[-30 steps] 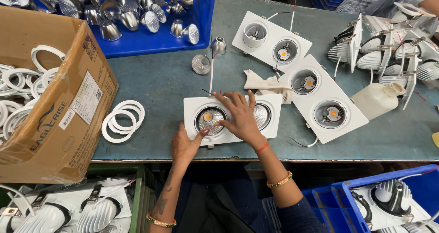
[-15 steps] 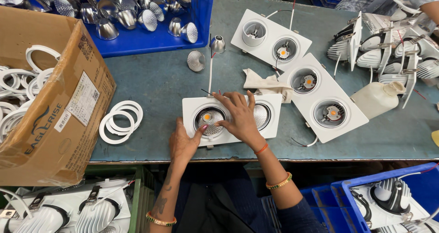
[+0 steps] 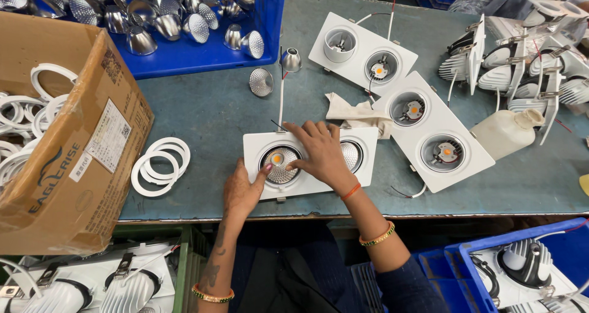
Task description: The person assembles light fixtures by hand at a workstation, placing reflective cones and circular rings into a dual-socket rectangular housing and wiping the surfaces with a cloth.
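Both hands pressing on white twin downlight fixture (image 3: 310, 162) lying at near table edge (image 3: 202, 119). Left hand (image 3: 243, 190) flat, fingers together, steadying left rim. Right hand (image 3: 319, 152) spreading fingers over middle, gripping nothing. White rings (image 3: 161, 164) lying nearby.

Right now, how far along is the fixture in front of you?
Done: the right socket already shows a ribbed reflector. In hand: the left hand and right hand press a reflector into the left socket of the near fixture. Left: the two fixtures behind still show bare LEDs, and two loose reflectors lie on the table.
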